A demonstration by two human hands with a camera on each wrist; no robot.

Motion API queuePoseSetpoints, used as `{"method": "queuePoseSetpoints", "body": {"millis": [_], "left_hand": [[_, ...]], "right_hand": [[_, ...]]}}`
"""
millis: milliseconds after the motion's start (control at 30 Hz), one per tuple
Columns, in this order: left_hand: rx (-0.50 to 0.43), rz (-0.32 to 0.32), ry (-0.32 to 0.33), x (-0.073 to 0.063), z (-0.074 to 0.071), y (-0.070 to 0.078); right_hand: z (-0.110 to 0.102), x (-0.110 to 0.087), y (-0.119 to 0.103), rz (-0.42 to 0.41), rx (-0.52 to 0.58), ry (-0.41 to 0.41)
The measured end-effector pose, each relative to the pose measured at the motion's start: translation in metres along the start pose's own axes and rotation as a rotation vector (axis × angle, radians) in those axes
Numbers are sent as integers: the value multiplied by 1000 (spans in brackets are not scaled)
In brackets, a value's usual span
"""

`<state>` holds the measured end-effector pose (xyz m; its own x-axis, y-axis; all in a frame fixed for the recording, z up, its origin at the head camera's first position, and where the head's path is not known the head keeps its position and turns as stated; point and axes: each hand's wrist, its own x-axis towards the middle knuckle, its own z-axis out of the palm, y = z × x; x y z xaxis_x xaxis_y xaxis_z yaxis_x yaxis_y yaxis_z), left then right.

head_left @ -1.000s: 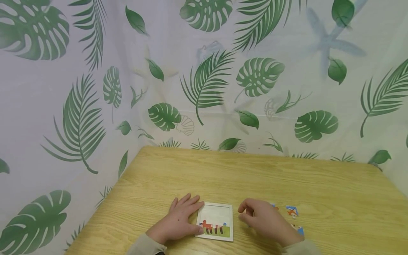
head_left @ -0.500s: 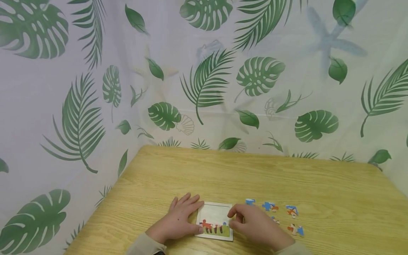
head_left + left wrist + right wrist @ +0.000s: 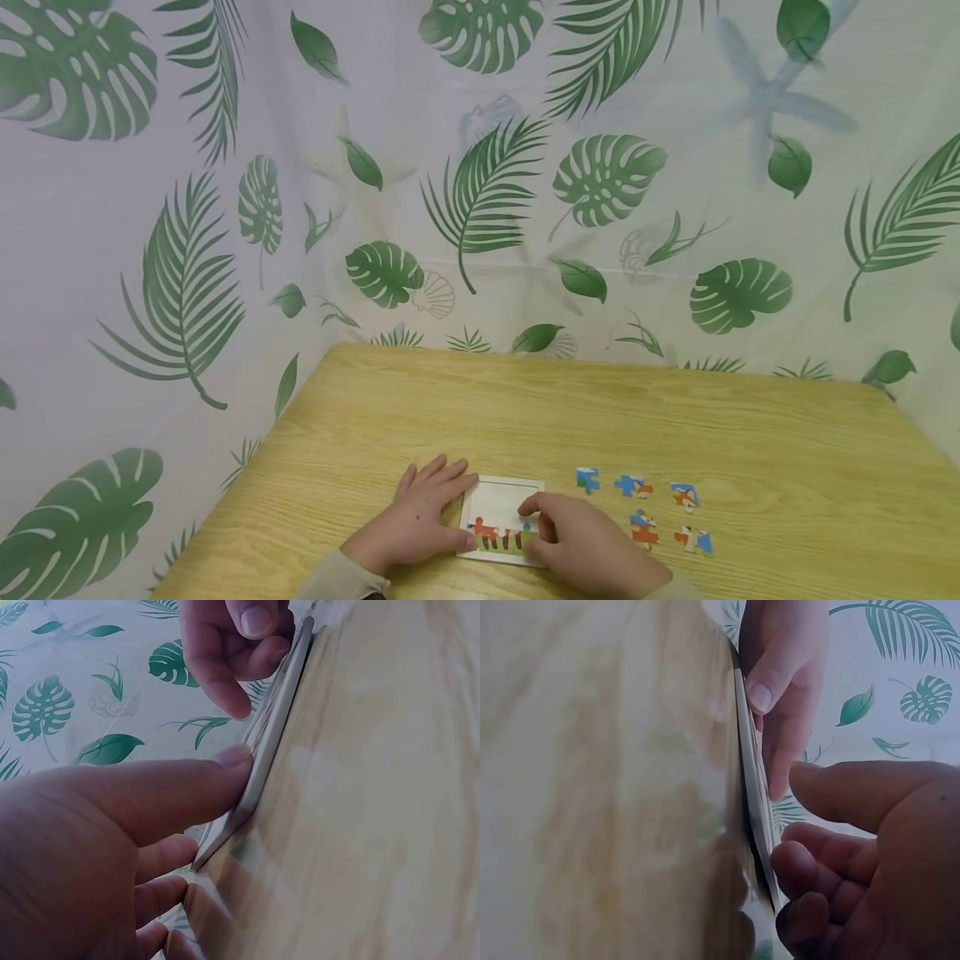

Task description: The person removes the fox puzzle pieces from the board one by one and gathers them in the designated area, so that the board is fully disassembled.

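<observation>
A shallow white puzzle frame [image 3: 501,480] lies on the table, with joined pieces [image 3: 504,535] of a red and green striped picture along its near side. My left hand [image 3: 420,512] rests spread at the frame's left side. In the left wrist view its thumb [image 3: 187,784] presses on the frame's edge. My right hand [image 3: 581,537] is over the near right part of the frame, fingers loosely bent. The right wrist view shows the right thumb [image 3: 847,791] apart from the bent fingers [image 3: 817,859], with no piece visible between them; part of the joined pieces is hidden under this hand.
Several loose jigsaw pieces lie right of the frame, among them a blue one [image 3: 587,479], a blue and orange one [image 3: 685,496] and a red and blue one [image 3: 643,529]. The wooden table [image 3: 480,408] meets a leaf-patterned curtain [image 3: 600,292] behind and at left.
My right hand has moved left, from beside the frame to over its near right part, uncovering the loose pieces. My left hand stays in place.
</observation>
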<state>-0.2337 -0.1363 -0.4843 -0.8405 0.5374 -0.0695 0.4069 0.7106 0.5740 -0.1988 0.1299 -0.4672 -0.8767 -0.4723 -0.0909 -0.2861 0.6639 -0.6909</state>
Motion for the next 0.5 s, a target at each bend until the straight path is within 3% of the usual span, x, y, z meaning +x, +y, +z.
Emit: {"method": "queuePoseSetpoints", "body": {"millis": [500], "left_hand": [[0,1,10,0,1,0]], "right_hand": [[12,2,5,-4,-101,56]]}}
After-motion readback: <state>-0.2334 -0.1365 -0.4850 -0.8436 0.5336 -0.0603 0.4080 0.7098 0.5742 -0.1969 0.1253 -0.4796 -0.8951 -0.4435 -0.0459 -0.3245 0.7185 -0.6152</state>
